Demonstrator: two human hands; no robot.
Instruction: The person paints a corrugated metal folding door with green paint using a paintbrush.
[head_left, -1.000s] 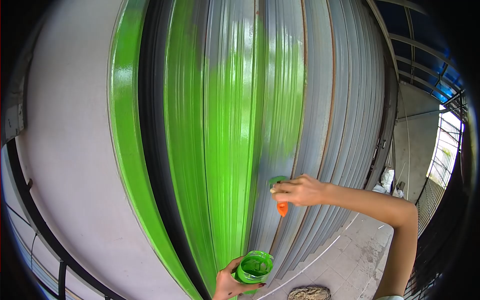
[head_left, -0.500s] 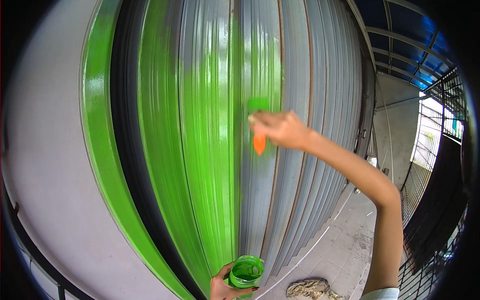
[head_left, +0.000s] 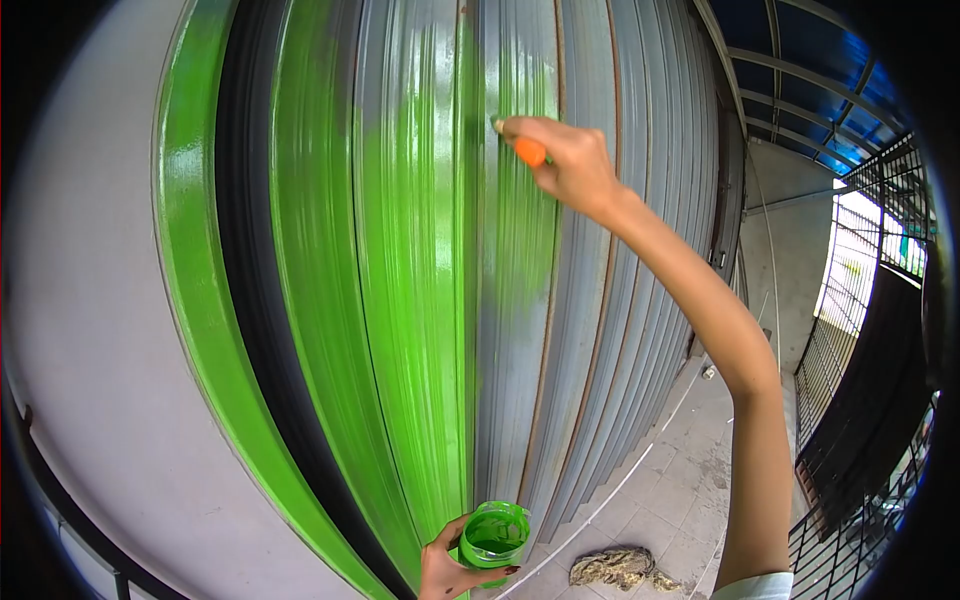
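Observation:
My right hand [head_left: 570, 165] is closed round a paintbrush with an orange handle [head_left: 530, 151], held against the upper middle of a ribbed metal shutter [head_left: 590, 300]. The bristles are mostly hidden behind my fingers. Green paint [head_left: 415, 270] covers the shutter's left panels and part of the panel under the brush; the right side is bare grey with rusty seams. At the bottom, my left hand [head_left: 448, 568] grips an open jar of green paint [head_left: 495, 535] upright, fingers round its side.
A pale wall [head_left: 90, 270] stands at the left. On the tiled floor [head_left: 660, 490] lies a crumpled rag [head_left: 612, 567]. A black metal grille [head_left: 825, 370] stands at the right, below a blue roof [head_left: 810, 60]. A thin white pipe runs along the floor.
My right hand has moved up the shutter with the brush. More green shows on the panel below it. My left hand and the jar have hardly moved.

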